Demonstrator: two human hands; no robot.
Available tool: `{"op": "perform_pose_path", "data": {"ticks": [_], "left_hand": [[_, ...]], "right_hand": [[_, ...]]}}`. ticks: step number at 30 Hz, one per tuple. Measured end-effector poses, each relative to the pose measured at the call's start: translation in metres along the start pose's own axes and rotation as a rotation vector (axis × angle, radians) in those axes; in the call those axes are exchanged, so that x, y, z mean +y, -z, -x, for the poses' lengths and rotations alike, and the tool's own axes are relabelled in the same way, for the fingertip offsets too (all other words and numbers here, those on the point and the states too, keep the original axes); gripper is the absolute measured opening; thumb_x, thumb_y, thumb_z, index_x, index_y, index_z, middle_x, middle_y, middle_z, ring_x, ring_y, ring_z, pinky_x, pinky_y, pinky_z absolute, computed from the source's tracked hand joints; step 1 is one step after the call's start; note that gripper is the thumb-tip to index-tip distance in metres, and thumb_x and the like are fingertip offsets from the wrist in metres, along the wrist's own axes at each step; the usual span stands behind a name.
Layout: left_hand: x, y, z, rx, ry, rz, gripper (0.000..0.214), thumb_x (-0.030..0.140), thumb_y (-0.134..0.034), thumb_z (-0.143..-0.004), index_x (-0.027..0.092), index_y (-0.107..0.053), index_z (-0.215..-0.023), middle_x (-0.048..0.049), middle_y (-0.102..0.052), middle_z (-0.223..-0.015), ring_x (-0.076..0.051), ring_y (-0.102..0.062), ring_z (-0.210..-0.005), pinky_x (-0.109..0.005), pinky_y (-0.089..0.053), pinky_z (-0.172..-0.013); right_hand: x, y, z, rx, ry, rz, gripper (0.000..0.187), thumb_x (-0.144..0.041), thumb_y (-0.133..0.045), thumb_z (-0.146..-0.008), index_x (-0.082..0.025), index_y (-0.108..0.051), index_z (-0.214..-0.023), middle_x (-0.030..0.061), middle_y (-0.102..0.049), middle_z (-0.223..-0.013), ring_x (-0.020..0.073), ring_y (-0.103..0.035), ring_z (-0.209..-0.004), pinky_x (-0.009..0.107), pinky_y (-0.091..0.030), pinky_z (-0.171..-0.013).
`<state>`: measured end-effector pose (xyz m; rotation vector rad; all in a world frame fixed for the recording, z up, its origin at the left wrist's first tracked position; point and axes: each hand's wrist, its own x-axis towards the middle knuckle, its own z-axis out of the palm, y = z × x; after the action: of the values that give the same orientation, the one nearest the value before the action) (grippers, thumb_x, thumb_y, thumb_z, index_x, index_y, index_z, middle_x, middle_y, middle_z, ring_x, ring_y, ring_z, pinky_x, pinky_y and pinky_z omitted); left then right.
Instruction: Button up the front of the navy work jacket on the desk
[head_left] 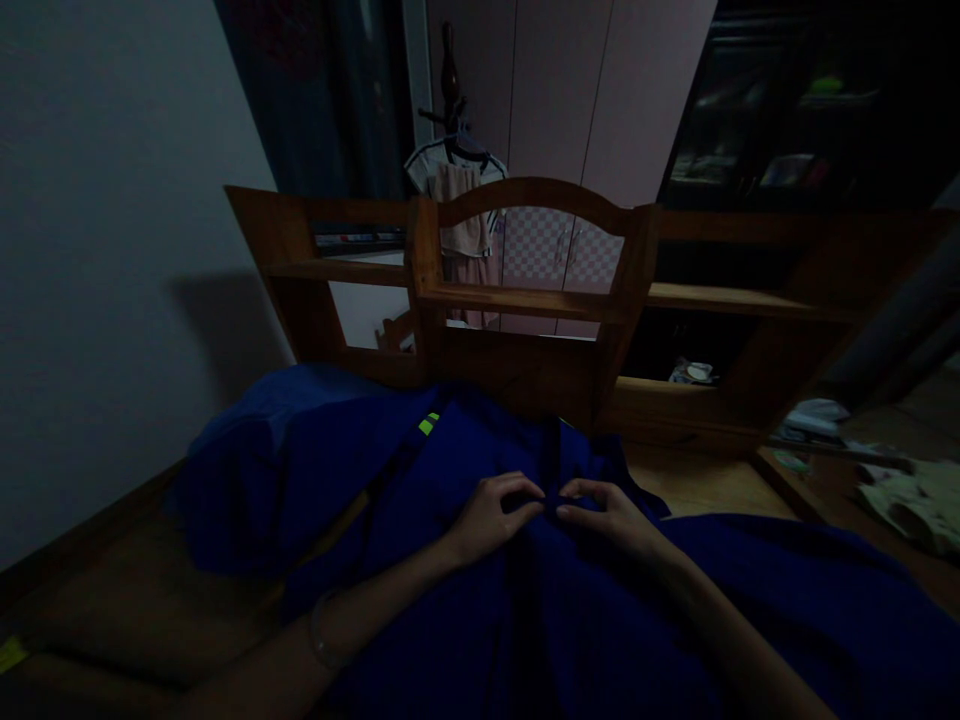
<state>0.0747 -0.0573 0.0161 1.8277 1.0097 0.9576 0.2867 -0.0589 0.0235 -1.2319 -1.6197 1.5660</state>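
Observation:
A dark blue garment (480, 600) with a small yellow-green patch (428, 424) lies spread over a wooden surface in front of me. My left hand (491, 515) and my right hand (604, 515) meet at the middle of the cloth, fingers curled and pinching the fabric between them. A thin bracelet (321, 632) circles my left wrist. What lies exactly between the fingertips is too dark to make out.
A wooden shelf unit (525, 300) stands right behind the garment. Clothes hang on a stand (457, 190) before pink wardrobe doors. A white wall runs along the left. Crumpled light cloth (911, 500) and small items lie at the right.

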Motion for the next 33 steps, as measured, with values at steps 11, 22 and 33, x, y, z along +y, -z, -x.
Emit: {"op": "perform_pose_path", "data": {"ticks": [11,22,33], "left_hand": [[0.0014,0.0003,0.0010,-0.046,0.020,0.048,0.019,0.035,-0.062,-0.081,0.018,-0.069,-0.084,-0.0019,-0.065,-0.083,-0.016,-0.059,-0.081,-0.024,-0.041,-0.075],[-0.0015,-0.0007,-0.0018,-0.108,0.084,0.106,0.017,0.034,-0.067,-0.077,0.018,-0.069,-0.083,-0.0016,-0.066,-0.086,-0.016,-0.059,-0.084,-0.024,-0.041,-0.079],[-0.0028,0.0008,-0.0014,-0.146,0.050,0.149,0.016,0.029,-0.068,-0.076,0.015,-0.068,-0.083,-0.0021,-0.065,-0.085,-0.015,-0.060,-0.085,-0.024,-0.042,-0.081]], "right_hand": [[0.0001,0.0031,-0.0011,-0.001,0.018,0.046,0.030,-0.043,-0.069,-0.073,-0.018,-0.062,-0.088,0.0001,-0.057,-0.083,0.0134,-0.052,-0.072,0.022,-0.041,-0.062],[-0.0029,0.0053,0.0061,-0.105,-0.063,-0.111,0.029,-0.043,-0.067,-0.076,-0.017,-0.063,-0.090,-0.0002,-0.057,-0.080,0.0112,-0.051,-0.068,0.020,-0.039,-0.059],[-0.0020,0.0048,0.0040,-0.085,-0.086,-0.043,0.030,-0.041,-0.071,-0.073,-0.017,-0.061,-0.088,-0.0018,-0.055,-0.076,0.0093,-0.049,-0.061,0.020,-0.038,-0.056]]}}
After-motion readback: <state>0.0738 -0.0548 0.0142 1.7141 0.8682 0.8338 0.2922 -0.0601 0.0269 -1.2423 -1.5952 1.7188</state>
